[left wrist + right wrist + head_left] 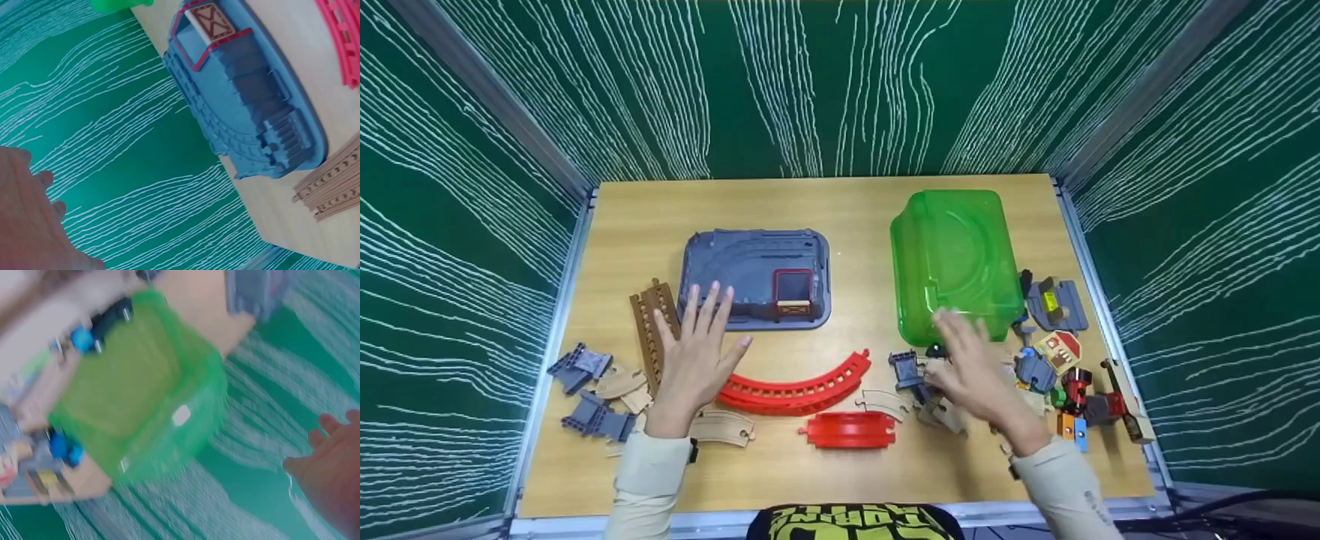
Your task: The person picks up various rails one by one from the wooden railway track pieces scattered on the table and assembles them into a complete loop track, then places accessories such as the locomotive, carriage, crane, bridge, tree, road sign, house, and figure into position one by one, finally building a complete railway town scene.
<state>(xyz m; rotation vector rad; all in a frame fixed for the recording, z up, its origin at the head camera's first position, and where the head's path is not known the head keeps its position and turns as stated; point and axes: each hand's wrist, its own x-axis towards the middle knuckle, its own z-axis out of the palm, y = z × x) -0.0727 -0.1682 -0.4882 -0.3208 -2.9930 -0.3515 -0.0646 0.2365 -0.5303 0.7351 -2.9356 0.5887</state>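
Observation:
My left hand is held over the table with its fingers spread and straight, and nothing is in it. Beyond its fingertips lies the grey molded toy base with a red-framed piece at its front right. Brown straight tracks lie to its left, partly covered by the hand. My right hand, slightly blurred, hovers with extended fingers over the near edge of the green translucent bin and holds nothing. Grey support pieces and wooden tracks are close beside it.
Red curved tracks and a red straight track lie in the middle front. Wooden track pieces and grey supports sit at the left. Several small toys, among them a red-and-black engine and a house-shaped block, crowd the right side.

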